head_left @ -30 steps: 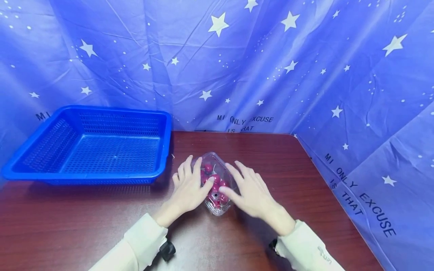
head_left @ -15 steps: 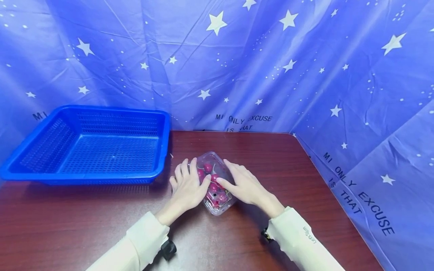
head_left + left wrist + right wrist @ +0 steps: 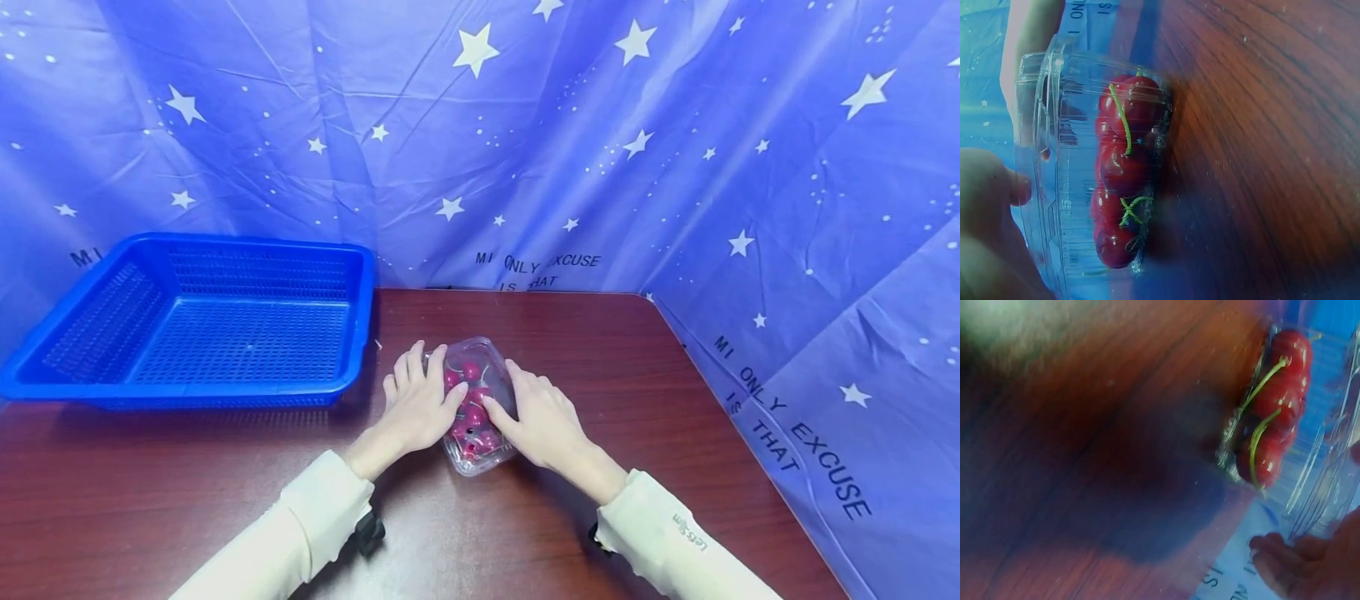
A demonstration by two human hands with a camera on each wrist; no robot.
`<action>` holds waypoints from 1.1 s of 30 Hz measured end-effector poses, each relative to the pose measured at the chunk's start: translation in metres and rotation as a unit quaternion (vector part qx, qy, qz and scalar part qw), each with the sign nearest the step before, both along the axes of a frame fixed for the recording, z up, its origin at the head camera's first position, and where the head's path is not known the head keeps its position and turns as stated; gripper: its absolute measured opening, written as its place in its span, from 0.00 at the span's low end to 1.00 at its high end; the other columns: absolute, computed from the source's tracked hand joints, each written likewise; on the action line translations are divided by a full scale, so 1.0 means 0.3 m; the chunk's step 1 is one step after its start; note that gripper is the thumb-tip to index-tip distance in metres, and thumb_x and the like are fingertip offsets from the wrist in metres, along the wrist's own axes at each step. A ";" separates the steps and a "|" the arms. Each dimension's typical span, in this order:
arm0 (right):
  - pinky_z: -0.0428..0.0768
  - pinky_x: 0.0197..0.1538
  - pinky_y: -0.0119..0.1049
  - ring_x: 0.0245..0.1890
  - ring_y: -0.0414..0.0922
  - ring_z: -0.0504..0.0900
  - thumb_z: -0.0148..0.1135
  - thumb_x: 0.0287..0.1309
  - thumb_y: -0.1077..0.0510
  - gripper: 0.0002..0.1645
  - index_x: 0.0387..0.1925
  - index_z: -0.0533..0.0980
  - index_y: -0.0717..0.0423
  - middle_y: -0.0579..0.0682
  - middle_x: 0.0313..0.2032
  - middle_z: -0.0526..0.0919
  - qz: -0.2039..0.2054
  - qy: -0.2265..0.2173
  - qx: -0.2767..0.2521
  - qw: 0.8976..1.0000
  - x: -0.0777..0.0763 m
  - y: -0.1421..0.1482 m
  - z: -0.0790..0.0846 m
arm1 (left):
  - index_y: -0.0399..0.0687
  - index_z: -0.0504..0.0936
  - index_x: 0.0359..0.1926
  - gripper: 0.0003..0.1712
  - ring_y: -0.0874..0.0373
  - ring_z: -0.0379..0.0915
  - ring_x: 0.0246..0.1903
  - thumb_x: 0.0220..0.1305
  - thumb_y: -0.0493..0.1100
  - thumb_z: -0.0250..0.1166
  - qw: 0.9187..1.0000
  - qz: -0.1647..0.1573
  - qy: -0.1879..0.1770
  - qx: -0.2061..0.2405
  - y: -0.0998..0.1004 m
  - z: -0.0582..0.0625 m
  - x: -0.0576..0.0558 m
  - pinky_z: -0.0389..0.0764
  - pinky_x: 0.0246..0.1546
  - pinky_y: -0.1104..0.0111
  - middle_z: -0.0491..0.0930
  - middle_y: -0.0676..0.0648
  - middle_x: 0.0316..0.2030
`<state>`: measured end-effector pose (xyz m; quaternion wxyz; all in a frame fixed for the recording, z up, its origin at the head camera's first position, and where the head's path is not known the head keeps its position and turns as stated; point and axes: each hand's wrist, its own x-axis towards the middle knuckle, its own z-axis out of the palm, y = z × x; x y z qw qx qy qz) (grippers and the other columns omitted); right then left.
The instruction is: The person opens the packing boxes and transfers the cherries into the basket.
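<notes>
A clear plastic fruit box (image 3: 491, 354) with a lid stands on the table between my hands. Red cherries (image 3: 474, 412) with green stems lie inside it. My left hand (image 3: 415, 410) holds the box's left side, thumb over the lid. On the opposite side my right hand (image 3: 546, 422) grips the edge, its thumb also on top. Close up in the left wrist view, the left thumb (image 3: 1019, 187) touches the lid rim, above the row of cherries (image 3: 1124, 165). In the right wrist view, curled fingers (image 3: 1279, 553) meet the box's rim; some fingertips are hidden.
A blue perforated plastic basket (image 3: 247, 387) stands at the left of the dark wooden table (image 3: 637, 392). A blue curtain (image 3: 420, 100) with stars hangs behind the table and along its right side.
The box has turned slightly, its far end shifting to the right. My right hand has come in closer against the box's right side. The left hand has shifted only slightly.
</notes>
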<state>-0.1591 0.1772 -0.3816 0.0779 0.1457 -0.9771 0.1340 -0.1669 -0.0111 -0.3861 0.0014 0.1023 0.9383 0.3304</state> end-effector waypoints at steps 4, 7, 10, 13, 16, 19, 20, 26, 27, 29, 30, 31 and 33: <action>0.81 0.46 0.57 0.46 0.60 0.81 0.52 0.60 0.35 0.43 0.65 0.66 0.63 0.65 0.50 0.83 -0.028 0.008 0.012 0.999 0.017 -0.019 0.004 | 0.42 0.53 0.73 0.38 0.34 0.39 0.67 0.69 0.53 0.51 1.000 -0.004 -0.002 -0.007 -0.001 0.003 -0.011 0.49 0.62 0.38 0.47 0.30 0.70; 0.81 0.46 0.57 0.45 0.60 0.80 0.51 0.60 0.36 0.43 0.64 0.67 0.63 0.65 0.49 0.84 -0.053 0.010 0.014 0.998 0.031 -0.036 0.004 | 0.43 0.54 0.73 0.36 0.34 0.41 0.66 0.70 0.52 0.50 1.000 -0.012 0.003 -0.012 -0.001 0.006 -0.020 0.49 0.61 0.39 0.50 0.31 0.68; 0.80 0.47 0.56 0.45 0.60 0.80 0.50 0.59 0.35 0.43 0.63 0.67 0.64 0.65 0.49 0.84 -0.074 0.012 0.017 0.997 0.041 -0.053 0.002 | 0.43 0.55 0.73 0.35 0.35 0.43 0.66 0.70 0.51 0.50 1.000 -0.024 0.008 -0.016 -0.003 0.006 -0.030 0.50 0.60 0.39 0.53 0.32 0.67; 0.80 0.48 0.55 0.45 0.60 0.80 0.50 0.59 0.35 0.43 0.63 0.67 0.65 0.65 0.49 0.84 -0.088 0.017 0.020 0.996 0.050 -0.066 0.000 | 0.44 0.55 0.73 0.35 0.35 0.44 0.67 0.70 0.50 0.50 0.999 -0.036 0.012 -0.014 -0.008 0.004 -0.041 0.50 0.61 0.39 0.54 0.33 0.68; 0.81 0.46 0.55 0.44 0.60 0.81 0.52 0.59 0.36 0.43 0.62 0.67 0.67 0.65 0.48 0.84 -0.096 0.023 0.016 0.995 0.057 -0.075 -0.001 | 0.44 0.55 0.73 0.34 0.35 0.44 0.68 0.71 0.49 0.49 0.999 -0.050 0.009 -0.006 -0.015 0.005 -0.051 0.49 0.62 0.38 0.53 0.33 0.69; 0.81 0.46 0.55 0.45 0.61 0.80 0.53 0.58 0.36 0.44 0.62 0.67 0.68 0.65 0.49 0.83 -0.098 0.028 0.008 0.995 0.060 -0.079 -0.002 | 0.44 0.56 0.73 0.34 0.36 0.44 0.68 0.71 0.49 0.50 0.998 -0.061 0.009 0.000 -0.022 0.009 -0.061 0.49 0.63 0.37 0.54 0.33 0.70; 0.80 0.47 0.56 0.46 0.61 0.79 0.53 0.58 0.37 0.44 0.62 0.66 0.68 0.66 0.50 0.82 -0.096 0.030 0.005 0.995 0.061 -0.080 -0.004 | 0.44 0.56 0.73 0.34 0.35 0.44 0.68 0.70 0.49 0.50 0.998 -0.065 0.011 0.000 -0.025 0.010 -0.064 0.49 0.63 0.37 0.54 0.32 0.70; 0.75 0.53 0.58 0.56 0.61 0.71 0.54 0.58 0.41 0.41 0.64 0.65 0.65 0.66 0.63 0.71 -0.074 0.039 -0.014 0.996 0.058 -0.087 -0.013 | 0.42 0.55 0.73 0.34 0.37 0.44 0.70 0.71 0.48 0.49 0.996 -0.083 0.016 -0.015 -0.031 0.011 -0.069 0.51 0.62 0.36 0.54 0.32 0.70; 0.74 0.54 0.58 0.57 0.60 0.70 0.54 0.58 0.41 0.41 0.64 0.65 0.65 0.66 0.64 0.69 -0.070 0.040 -0.017 0.997 0.057 -0.090 -0.014 | 0.42 0.55 0.73 0.34 0.37 0.43 0.70 0.71 0.48 0.48 0.996 -0.085 0.016 -0.017 -0.031 0.011 -0.069 0.51 0.62 0.36 0.53 0.32 0.71; 0.73 0.54 0.59 0.58 0.61 0.69 0.53 0.58 0.43 0.39 0.64 0.66 0.64 0.67 0.65 0.69 -0.063 0.050 -0.018 0.997 0.056 -0.094 -0.017 | 0.42 0.55 0.74 0.33 0.38 0.43 0.71 0.72 0.48 0.48 0.996 -0.087 0.019 -0.018 -0.032 0.009 -0.070 0.52 0.62 0.36 0.53 0.32 0.71; 0.72 0.54 0.58 0.58 0.61 0.69 0.53 0.58 0.43 0.39 0.63 0.67 0.64 0.67 0.65 0.69 -0.060 0.054 -0.017 0.997 0.056 -0.096 -0.017 | 0.43 0.55 0.74 0.34 0.39 0.42 0.72 0.72 0.49 0.48 0.996 -0.088 0.019 -0.019 -0.032 0.008 -0.070 0.52 0.63 0.36 0.53 0.33 0.72; 0.72 0.54 0.58 0.58 0.61 0.68 0.53 0.57 0.44 0.38 0.63 0.67 0.64 0.67 0.64 0.69 -0.058 0.060 -0.017 0.996 0.056 -0.097 -0.018 | 0.43 0.55 0.74 0.34 0.39 0.42 0.72 0.72 0.49 0.48 0.996 -0.089 0.020 -0.016 -0.033 0.007 -0.070 0.51 0.64 0.36 0.53 0.33 0.72; 0.71 0.54 0.58 0.57 0.61 0.69 0.54 0.57 0.45 0.37 0.62 0.68 0.65 0.67 0.63 0.70 -0.056 0.070 -0.016 0.996 0.055 -0.099 -0.018 | 0.43 0.53 0.74 0.34 0.39 0.40 0.73 0.73 0.51 0.47 0.996 -0.092 0.018 -0.012 -0.036 0.004 -0.071 0.50 0.66 0.35 0.51 0.32 0.74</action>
